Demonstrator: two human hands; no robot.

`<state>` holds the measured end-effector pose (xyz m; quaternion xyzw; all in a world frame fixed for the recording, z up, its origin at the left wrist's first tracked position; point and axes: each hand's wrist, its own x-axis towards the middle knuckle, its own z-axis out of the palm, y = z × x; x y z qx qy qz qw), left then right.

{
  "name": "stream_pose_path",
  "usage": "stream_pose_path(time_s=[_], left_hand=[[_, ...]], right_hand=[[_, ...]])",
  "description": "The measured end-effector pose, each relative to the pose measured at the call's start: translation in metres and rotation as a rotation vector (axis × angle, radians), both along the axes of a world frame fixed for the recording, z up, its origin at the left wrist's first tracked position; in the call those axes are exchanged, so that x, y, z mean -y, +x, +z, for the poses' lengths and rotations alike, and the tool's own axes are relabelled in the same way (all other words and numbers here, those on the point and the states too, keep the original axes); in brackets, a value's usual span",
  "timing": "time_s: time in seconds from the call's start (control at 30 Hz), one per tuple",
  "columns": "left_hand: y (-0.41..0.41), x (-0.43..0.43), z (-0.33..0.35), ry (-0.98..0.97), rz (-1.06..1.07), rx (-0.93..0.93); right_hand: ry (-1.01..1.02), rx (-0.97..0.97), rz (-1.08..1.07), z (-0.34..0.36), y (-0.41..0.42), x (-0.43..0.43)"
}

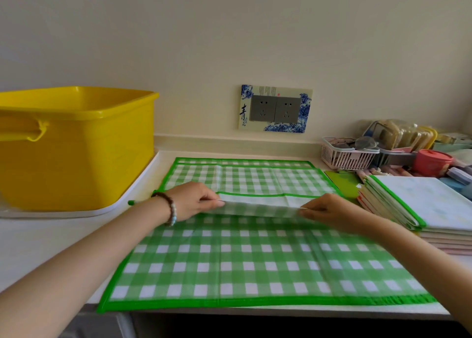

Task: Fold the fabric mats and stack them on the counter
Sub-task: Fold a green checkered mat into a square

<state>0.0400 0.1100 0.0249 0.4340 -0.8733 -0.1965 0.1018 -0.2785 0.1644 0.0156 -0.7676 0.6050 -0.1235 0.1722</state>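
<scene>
- The green-and-white checked mat (242, 256) lies spread across the centre and lower centre of the frame. Its green-bound near edge lies along the front edge of the white counter (51, 235).
- A raised fold (260, 205) crosses the middle of the mat. It shows pale backing and a strip of green binding on top.
- The left hand (194, 200), just left of centre, pinches the left end of that fold between thumb and curled fingers.
- The right hand (329, 210), just right of centre, pinches the right end of the fold in the same way, and the fold runs between the two hands.
- More checked fabric with green binding lies flat beyond the fold, toward the wall. Whether it belongs to the same mat or to a second one cannot be told.
- A beaded bracelet (169, 210) sits on the left wrist.
- A stack of folded mats (434, 210) rests on the counter at the right edge, just beside the spread mat. Its top piece is pale with a green border.
- A yellow plastic tub (76, 146) stands at the left of the frame on a white tray (143, 184).
- A double wall socket (275, 109) with a blue-and-white decorated surround is on the wall at upper centre.
- A pale pink slatted basket (342, 156) and a red lidded container (431, 161) sit among blurred clutter at the right, behind the stack.
</scene>
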Motion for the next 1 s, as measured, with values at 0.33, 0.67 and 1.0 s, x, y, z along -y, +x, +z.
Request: stream_pose_path(time_s=[0.33,0.67,1.0], left_hand=[[0.011,0.016,0.053,0.132,0.024,0.138],[-0.024,0.03,0.028,-0.455,0.078,0.073],[-0.043,0.032,-0.019,-0.181,-0.04,0.154]], right_hand=[[0.18,0.06,0.15,0.071,-0.002,0.008],[-0.193,0.075,-0.034,0.031,0.002,0.077],[-0.262,0.005,-0.273,-0.021,0.003,0.118]])
